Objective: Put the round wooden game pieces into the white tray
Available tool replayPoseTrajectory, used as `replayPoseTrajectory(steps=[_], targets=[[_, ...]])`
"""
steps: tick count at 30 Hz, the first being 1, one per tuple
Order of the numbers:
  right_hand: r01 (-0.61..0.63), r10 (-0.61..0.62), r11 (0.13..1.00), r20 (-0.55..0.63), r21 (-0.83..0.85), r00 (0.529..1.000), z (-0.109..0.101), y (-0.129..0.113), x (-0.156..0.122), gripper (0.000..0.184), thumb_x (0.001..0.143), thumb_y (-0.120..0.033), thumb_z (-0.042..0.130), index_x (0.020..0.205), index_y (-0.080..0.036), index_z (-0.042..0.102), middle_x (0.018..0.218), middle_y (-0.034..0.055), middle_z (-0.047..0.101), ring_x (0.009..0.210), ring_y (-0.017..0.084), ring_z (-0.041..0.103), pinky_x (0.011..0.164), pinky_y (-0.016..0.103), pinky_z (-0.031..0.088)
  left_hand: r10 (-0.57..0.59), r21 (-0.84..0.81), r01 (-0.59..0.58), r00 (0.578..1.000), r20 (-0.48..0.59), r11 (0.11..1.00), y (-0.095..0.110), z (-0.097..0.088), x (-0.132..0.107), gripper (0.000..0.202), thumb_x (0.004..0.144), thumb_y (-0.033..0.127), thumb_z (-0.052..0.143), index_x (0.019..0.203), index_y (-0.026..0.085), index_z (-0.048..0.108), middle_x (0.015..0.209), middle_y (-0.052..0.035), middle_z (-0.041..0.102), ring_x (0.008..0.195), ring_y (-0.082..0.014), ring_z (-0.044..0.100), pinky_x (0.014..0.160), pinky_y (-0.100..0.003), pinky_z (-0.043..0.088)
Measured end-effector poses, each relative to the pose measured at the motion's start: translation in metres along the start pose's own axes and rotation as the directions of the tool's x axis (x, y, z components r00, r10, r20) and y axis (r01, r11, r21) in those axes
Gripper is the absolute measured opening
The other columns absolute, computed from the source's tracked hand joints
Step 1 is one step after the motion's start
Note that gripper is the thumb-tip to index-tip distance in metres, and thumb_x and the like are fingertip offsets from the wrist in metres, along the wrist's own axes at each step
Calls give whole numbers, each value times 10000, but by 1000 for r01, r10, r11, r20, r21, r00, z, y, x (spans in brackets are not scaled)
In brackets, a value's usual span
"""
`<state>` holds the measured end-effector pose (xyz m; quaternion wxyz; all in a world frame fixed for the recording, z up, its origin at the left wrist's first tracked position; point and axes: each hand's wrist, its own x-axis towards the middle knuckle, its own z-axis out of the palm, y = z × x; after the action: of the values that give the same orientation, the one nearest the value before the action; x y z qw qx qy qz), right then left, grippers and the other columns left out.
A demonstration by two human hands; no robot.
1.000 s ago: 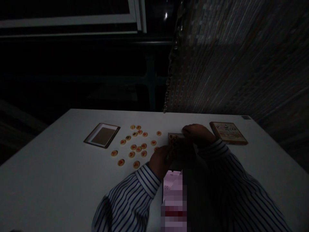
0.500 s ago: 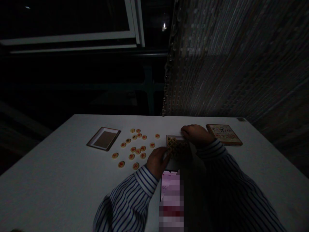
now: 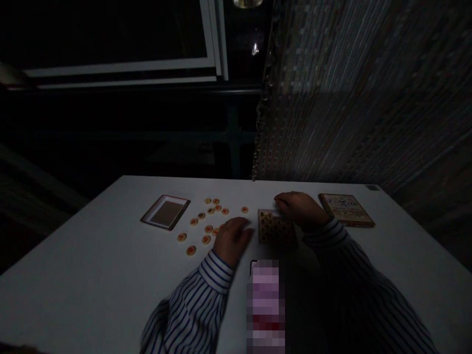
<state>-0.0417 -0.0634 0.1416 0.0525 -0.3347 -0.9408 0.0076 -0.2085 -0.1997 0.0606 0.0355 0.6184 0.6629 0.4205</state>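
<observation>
A shallow box [image 3: 261,241] of round Chinese chess pieces [image 3: 270,230] lies on the table in front of me. My right hand [image 3: 300,209] is at its far right edge, fingers curled together; whatever they may hold is hidden. Just left of the box is my left hand [image 3: 232,240], slightly blurred, thumb and fingers apart with nothing visible between them. It hovers over or beside several loose chess pieces [image 3: 206,239] with red or dark characters and covers some of them.
An open, shallow box part [image 3: 147,219] lies at the left, and a printed flat box [image 3: 346,209] at the right. A phone [image 3: 253,268], mostly pixelated, lies near me on the white table [image 3: 92,275]. A bead curtain [image 3: 332,98] hangs behind the far right edge.
My left hand has moved left, away from the box, toward the loose pieces, and its thumb and fingers have parted. My right hand stays by the box's far edge. The view has shifted slightly.
</observation>
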Motion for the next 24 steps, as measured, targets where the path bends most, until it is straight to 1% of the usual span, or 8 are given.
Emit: replayPoseTrajectory(steps=[3, 4, 7, 9, 13, 16, 19, 24], targets=[[26, -25, 1000, -38, 15, 999, 2, -6, 2, 330, 862, -273, 311, 992, -171, 596, 972, 65, 640, 903, 162, 557, 782, 249, 363, -32, 18, 33, 999, -40, 999, -12, -13, 4, 195, 762, 265, 541, 921, 166, 596, 943, -64, 636, 899, -169, 584, 833, -341, 474], [31, -30, 999, -37, 13, 999, 3, -8, 4, 330, 861, -272, 312, 990, -170, 598, 970, 65, 640, 901, 162, 558, 779, 247, 362, -46, 26, 48, 997, -68, 999, -17, -17, 5, 196, 760, 278, 544, 912, 167, 600, 927, -61, 641, 883, -167, 589, 824, -336, 478], [60, -60, 998, -10, -8, 998, 8, -18, 11, 327, 857, -274, 320, 995, -172, 599, 972, 67, 640, 904, 163, 557, 775, 249, 363, -73, 104, 81, 994, -81, 991, -34, -30, 7, 240, 746, 303, 552, 947, 181, 599, 969, -60, 639, 917, -187, 581, 836, -351, 469], [97, -96, 995, 14, -29, 995, 10, -27, 17, 325, 856, -279, 323, 994, -180, 599, 971, 66, 640, 909, 167, 556, 772, 254, 364, -93, 166, 100, 994, -53, 981, -45, -38, 8, 237, 745, 287, 543, 953, 192, 602, 972, -54, 640, 927, -191, 577, 846, -350, 460], [174, -170, 983, 62, -62, 984, 15, -48, 29, 315, 855, -281, 318, 966, -205, 603, 936, 53, 649, 880, 173, 561, 742, 268, 371, -155, 287, 146, 988, 10, 947, -65, -51, 12, 273, 741, 293, 528, 977, 174, 599, 1022, -74, 623, 972, -213, 552, 889, -363, 421], [238, -231, 969, 103, -65, 967, 21, -64, 39, 315, 856, -270, 320, 979, -197, 601, 952, 72, 641, 901, 169, 553, 768, 268, 360, -189, 356, 164, 981, 34, 920, -80, -56, 16, 285, 730, 288, 528, 983, 172, 594, 1007, -75, 624, 944, -215, 556, 872, -347, 423], [292, -285, 955, 101, -57, 953, 30, -76, 49, 297, 843, -281, 340, 970, -209, 599, 957, 67, 632, 914, 186, 545, 769, 296, 363, -210, 405, 178, 977, 35, 897, -93, -57, 21, 285, 724, 305, 528, 966, 171, 596, 982, -78, 624, 917, -216, 562, 845, -333, 428], [310, -307, 951, 81, -21, 948, 43, -90, 62, 288, 821, -284, 367, 1000, -208, 580, 1011, 74, 607, 952, 202, 525, 780, 329, 362, -242, 461, 183, 968, 70, 868, -101, -54, 30, 306, 723, 325, 527, 975, 165, 597, 985, -86, 619, 932, -219, 554, 835, -318, 420]])
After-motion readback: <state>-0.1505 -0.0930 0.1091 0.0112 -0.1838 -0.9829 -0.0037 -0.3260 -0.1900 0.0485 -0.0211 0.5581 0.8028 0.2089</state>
